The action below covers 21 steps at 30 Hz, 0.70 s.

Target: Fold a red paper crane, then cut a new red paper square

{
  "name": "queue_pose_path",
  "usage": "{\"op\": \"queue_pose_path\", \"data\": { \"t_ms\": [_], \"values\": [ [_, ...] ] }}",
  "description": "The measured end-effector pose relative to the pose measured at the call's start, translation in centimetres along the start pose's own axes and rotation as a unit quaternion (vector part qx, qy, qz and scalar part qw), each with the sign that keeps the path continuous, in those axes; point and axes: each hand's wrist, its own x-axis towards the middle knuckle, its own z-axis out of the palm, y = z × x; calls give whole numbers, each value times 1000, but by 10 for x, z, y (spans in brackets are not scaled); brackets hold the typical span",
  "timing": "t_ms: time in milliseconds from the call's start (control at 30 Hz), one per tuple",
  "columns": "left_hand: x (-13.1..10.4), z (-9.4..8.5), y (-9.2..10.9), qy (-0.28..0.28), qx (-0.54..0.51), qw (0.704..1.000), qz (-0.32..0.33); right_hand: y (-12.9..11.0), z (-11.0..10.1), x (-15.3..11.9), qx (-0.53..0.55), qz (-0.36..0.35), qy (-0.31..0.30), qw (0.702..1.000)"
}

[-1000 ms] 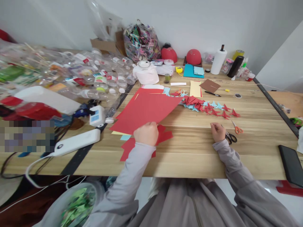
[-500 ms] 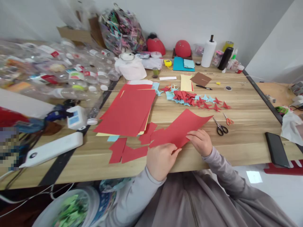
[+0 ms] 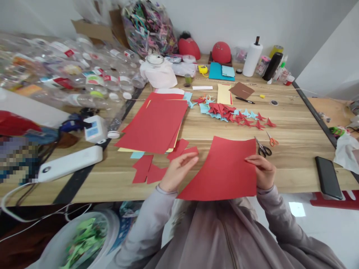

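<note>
My right hand (image 3: 263, 172) pinches a red sheet of paper (image 3: 223, 170) at its right edge. The sheet is raised over the table's near edge, its left side curving. Just left of it, my left hand (image 3: 181, 170) is open, fingertips apart from the sheet. Under and beside that hand lie several red paper cut-outs (image 3: 143, 168). Beyond them rests a stack of red sheets (image 3: 155, 123), with yellow edges showing underneath. Black-handled scissors (image 3: 264, 150) lie beside my right hand, and small orange scissors (image 3: 272, 140) are a little farther off.
Red and blue folded paper pieces (image 3: 224, 111) stretch across the mid-table. A black pen (image 3: 245, 100) lies near a brown card (image 3: 241, 90). Plastic bottles (image 3: 95, 82) crowd the left side. A phone (image 3: 327, 177) lies at right; a bucket (image 3: 110, 231) with green scraps stands below the table.
The red sheet has turned and moved toward me, held now by its right edge. My left hand has let go of it and shifted left. My right hand has moved right.
</note>
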Motion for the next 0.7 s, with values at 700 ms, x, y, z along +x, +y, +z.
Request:
{"op": "queue_pose_path", "data": {
  "t_ms": [700],
  "values": [
    [8, 26, -19, -52, -191, 977, -82, 24, 3, -29, 140, 405, 124, 895]
  ]
}}
